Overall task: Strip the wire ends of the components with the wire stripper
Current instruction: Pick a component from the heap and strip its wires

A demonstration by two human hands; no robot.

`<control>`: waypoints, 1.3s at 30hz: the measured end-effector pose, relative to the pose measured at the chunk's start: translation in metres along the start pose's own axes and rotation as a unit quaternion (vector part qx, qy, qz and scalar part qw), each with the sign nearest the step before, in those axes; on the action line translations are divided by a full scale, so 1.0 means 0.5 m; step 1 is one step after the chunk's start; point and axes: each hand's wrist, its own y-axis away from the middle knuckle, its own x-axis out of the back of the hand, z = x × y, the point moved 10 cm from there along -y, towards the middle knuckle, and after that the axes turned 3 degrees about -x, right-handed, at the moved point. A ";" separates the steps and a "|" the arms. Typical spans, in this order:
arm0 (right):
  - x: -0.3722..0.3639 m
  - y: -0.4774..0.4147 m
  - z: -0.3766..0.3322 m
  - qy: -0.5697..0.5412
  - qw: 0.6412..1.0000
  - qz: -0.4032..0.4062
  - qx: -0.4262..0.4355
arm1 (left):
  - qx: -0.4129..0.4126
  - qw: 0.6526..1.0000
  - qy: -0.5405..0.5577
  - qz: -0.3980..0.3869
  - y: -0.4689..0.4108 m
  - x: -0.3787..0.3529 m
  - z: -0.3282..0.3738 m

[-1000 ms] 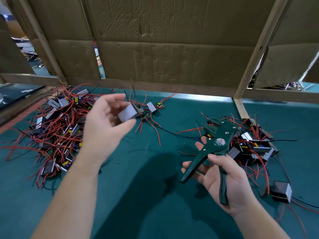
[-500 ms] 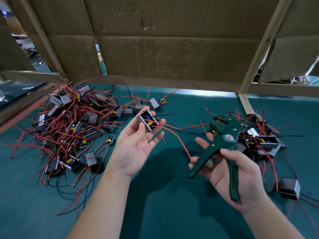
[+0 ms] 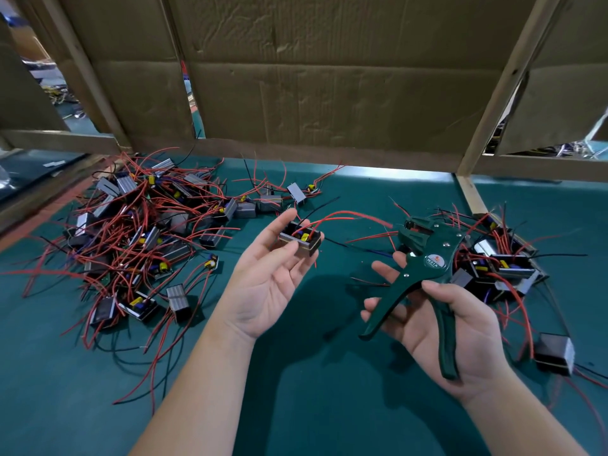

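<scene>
My left hand [image 3: 269, 278], palm up, holds a small grey box component [image 3: 301, 240] at its fingertips. The component's red wires [image 3: 342, 216] arc to the right toward the stripper's jaws. My right hand [image 3: 454, 327] grips the green wire stripper [image 3: 424, 268] by its handles, which are spread apart; the jaws point up and left. The red wire ends lie just left of the jaws, apart from them.
A big heap of components with red and black wires [image 3: 138, 232] covers the left of the green mat [image 3: 312, 390]. A smaller heap [image 3: 500, 261] lies right of the stripper, with one grey box [image 3: 554, 355] nearer. A cardboard wall [image 3: 329, 93] and wooden frame close the back.
My left hand has brought the component from over the left heap to the middle and turned its open side up. Its wires now reach toward the stripper. The right hand has barely moved.
</scene>
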 end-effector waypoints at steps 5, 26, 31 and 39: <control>0.003 -0.001 0.000 0.000 1.000 0.001 -0.001 | -0.033 0.999 -0.037 0.020 0.000 0.013 0.002; -0.005 0.000 0.006 -0.016 1.000 -0.011 -0.008 | -0.092 0.406 -0.891 0.179 0.006 0.016 0.244; -0.007 0.001 0.005 -0.023 1.000 -0.010 -0.012 | 0.187 0.276 -0.929 0.162 0.101 0.153 0.280; -0.007 0.002 0.004 -0.014 1.000 -0.005 -0.009 | 0.075 0.381 -0.913 0.128 0.096 0.132 0.283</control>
